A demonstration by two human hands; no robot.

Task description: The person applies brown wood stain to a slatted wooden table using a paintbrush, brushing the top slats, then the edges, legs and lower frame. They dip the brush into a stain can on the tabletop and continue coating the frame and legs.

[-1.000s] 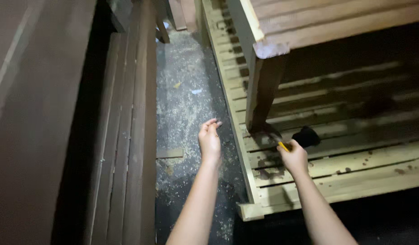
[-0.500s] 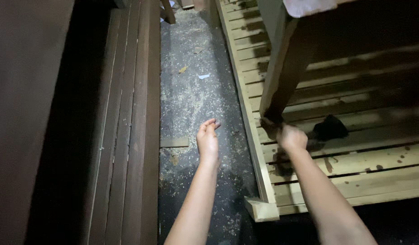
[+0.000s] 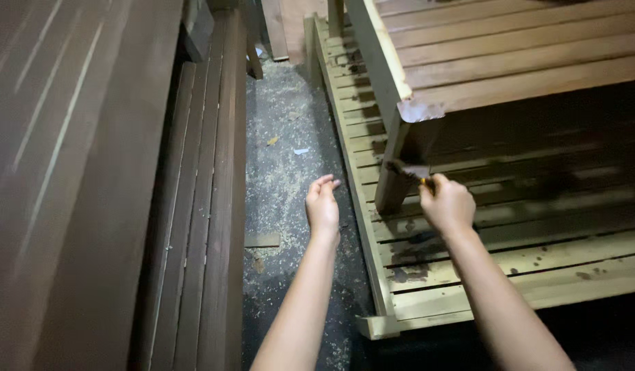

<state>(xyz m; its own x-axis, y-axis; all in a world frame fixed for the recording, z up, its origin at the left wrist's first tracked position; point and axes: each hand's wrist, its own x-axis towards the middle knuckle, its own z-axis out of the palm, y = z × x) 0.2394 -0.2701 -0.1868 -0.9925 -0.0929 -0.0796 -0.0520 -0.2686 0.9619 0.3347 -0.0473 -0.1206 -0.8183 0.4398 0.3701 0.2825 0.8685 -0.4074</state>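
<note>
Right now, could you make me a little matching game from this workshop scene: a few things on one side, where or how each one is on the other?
Things:
1. left hand
2. right hand
3. paintbrush
4. wooden pallet

States:
A. bristles against the table leg
B. lies on the floor under the table
C. grips a brush handle
D. empty, over the sawdust floor

Pairs: 1-D, 2-C, 3-A, 4-B

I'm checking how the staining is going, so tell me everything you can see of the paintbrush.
The paintbrush is small, with dark bristles on a short handle that shows a bit of yellow by the fingers. The right hand grips it, and its bristle tip rests against the dark-stained wooden leg of the slatted table. Motion blur hides finer detail.
</note>
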